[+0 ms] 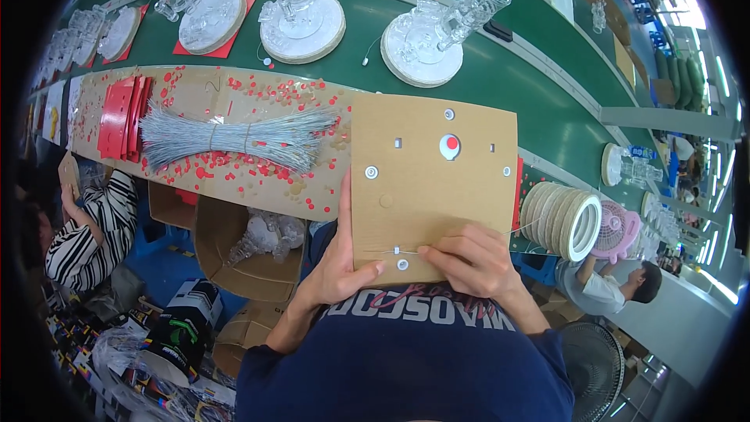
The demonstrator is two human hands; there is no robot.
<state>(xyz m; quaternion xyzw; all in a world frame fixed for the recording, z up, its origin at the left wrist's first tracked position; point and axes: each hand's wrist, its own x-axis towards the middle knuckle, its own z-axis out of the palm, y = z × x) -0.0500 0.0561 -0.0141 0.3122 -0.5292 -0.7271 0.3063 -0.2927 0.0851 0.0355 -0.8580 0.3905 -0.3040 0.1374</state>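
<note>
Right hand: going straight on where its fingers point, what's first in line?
Likely the small slot near the lower edge of the brown board, with thin wire at it; beyond, the left hand. Depth over the board is unclear.

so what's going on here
A person holds a tan cardboard panel with the left hand at its lower left edge, while the right hand pinches a thin wire low on its face. To the left lie a tied bundle of wires and some red cards. Clear plastic pieces on round white bases stand beyond, on the green surface.
</note>
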